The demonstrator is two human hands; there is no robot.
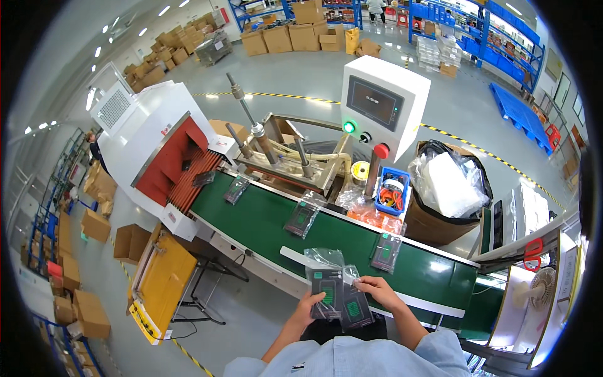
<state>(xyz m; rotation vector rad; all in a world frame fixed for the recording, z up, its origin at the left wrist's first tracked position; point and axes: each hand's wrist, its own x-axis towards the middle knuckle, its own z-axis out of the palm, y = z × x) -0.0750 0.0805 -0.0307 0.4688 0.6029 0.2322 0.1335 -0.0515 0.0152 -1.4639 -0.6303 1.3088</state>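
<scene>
Both hands grip dark packets in clear bags just above the near edge of the green belt (264,217): left hand (309,308) holds one packet (326,290), right hand (377,290) another packet (355,309). Three more bagged packets (302,217) lie spaced along the belt.

Clear-bagged dark packets (303,218) lie spaced along the green belt; a dark screen (375,103) fronts the white cabinet.

Open green belt (264,217) between bagged packs (302,218)

bags (323,257): glossy clear plastic | belt (264,220): matt green | carton (132,242): cardboard
</scene>
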